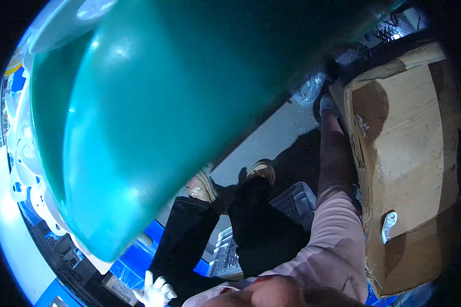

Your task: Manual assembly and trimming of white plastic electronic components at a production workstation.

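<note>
My left hand (156,291), in a white glove, is at the lower edge beside my dark trouser leg. Its fingers are apart and nothing shows in them. My right arm, in a pale pink sleeve, reaches away along the left side of a cardboard box (412,138). At its end my right hand (326,104), in a light glove, is beside the box's far left corner, close to some clear plastic wrap (310,91). The fingers of that hand are too small and shaded to read. One small white plastic piece (389,226) lies in the box.
A large smooth green curved object (143,133) fills the upper left, very close. White plastic parts with holes (25,158) crowd its left side. Plastic crates, one grey (299,202) and one pale (226,253), stand by my legs. Blue plastic (133,263) is near my left hand.
</note>
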`<move>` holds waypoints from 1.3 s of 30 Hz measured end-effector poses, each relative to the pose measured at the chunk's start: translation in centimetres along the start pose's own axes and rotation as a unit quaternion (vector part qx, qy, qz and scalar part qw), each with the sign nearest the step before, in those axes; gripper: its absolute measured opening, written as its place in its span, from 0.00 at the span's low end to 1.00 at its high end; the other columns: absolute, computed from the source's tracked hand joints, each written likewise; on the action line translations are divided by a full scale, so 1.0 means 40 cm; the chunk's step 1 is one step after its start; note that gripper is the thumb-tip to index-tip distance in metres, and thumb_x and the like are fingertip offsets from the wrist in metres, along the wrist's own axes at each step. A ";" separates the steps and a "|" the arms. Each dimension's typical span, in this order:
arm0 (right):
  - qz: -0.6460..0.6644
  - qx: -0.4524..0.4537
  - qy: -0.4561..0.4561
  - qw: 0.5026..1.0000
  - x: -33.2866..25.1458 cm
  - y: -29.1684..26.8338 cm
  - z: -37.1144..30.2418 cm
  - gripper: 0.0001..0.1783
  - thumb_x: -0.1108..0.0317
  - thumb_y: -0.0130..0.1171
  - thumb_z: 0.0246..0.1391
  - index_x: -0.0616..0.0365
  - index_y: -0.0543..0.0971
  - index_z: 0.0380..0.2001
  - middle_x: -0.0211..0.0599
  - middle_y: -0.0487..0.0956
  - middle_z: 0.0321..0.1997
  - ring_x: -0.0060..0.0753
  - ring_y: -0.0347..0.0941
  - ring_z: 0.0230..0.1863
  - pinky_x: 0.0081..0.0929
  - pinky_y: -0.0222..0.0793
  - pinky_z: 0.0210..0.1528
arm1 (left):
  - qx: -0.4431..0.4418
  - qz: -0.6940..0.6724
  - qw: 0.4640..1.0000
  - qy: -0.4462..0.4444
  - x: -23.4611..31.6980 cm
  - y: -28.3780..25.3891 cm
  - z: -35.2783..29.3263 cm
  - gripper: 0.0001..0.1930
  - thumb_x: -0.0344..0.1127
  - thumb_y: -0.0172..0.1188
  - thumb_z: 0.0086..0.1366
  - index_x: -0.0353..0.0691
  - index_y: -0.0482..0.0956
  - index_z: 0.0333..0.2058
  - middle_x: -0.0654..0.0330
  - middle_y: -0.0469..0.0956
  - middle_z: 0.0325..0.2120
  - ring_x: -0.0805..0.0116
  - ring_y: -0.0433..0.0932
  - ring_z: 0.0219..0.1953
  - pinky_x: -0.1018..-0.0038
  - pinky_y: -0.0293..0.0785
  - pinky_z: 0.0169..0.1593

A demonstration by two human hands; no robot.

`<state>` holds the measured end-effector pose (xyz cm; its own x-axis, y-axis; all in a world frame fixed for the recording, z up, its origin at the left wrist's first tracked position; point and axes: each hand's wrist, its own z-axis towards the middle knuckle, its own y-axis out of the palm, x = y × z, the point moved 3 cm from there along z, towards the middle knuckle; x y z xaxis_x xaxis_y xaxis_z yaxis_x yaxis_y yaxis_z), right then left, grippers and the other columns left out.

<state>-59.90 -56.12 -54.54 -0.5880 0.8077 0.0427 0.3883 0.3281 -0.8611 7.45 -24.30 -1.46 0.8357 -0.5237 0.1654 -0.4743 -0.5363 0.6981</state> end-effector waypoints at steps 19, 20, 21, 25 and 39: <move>0.397 -0.315 -0.125 0.853 0.068 -0.019 0.137 0.24 0.61 0.42 0.60 0.59 0.68 0.57 0.49 0.61 0.66 0.53 0.54 0.66 0.41 0.43 0.69 | -0.019 -0.008 1.000 0.013 -0.013 0.002 -0.016 0.45 0.57 0.65 0.52 0.55 0.52 0.65 0.52 0.57 0.56 0.46 0.59 0.55 0.44 0.62 0.54; 0.397 -0.311 -0.123 0.855 0.079 -0.035 0.140 0.24 0.61 0.42 0.60 0.59 0.68 0.57 0.49 0.61 0.66 0.53 0.54 0.66 0.41 0.43 0.69 | -0.021 -0.009 1.000 0.010 -0.010 0.000 -0.012 0.45 0.57 0.65 0.52 0.55 0.52 0.65 0.52 0.57 0.56 0.46 0.59 0.55 0.44 0.62 0.54; 0.305 -0.317 -0.190 0.878 0.079 -0.043 0.139 0.23 0.61 0.42 0.60 0.59 0.68 0.57 0.48 0.61 0.65 0.52 0.54 0.66 0.41 0.43 0.69 | -0.024 -0.010 1.000 0.010 -0.009 0.002 -0.008 0.45 0.57 0.65 0.52 0.55 0.52 0.65 0.52 0.57 0.56 0.46 0.59 0.55 0.44 0.62 0.54; -0.083 -0.315 -0.432 0.841 0.049 0.017 0.144 0.21 0.59 0.41 0.63 0.55 0.70 0.55 0.45 0.65 0.63 0.47 0.56 0.66 0.41 0.44 0.69 | -0.011 0.001 1.000 0.020 -0.020 0.017 -0.013 0.46 0.57 0.65 0.51 0.55 0.52 0.65 0.51 0.57 0.57 0.46 0.59 0.56 0.44 0.62 0.54; 0.037 0.021 -0.315 0.948 0.097 0.189 0.239 0.22 0.57 0.41 0.62 0.57 0.72 0.53 0.45 0.65 0.63 0.45 0.56 0.65 0.41 0.43 0.69 | -0.024 -0.025 0.999 0.007 -0.008 0.000 -0.009 0.46 0.57 0.66 0.50 0.55 0.53 0.65 0.52 0.57 0.58 0.46 0.59 0.57 0.44 0.59 0.55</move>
<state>-66.04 -55.17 -65.72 -0.8723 0.3704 -0.3192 0.4250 0.2513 -0.8696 7.29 -23.88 -1.26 0.8617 -0.4881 0.1387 -0.4184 -0.5290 0.7383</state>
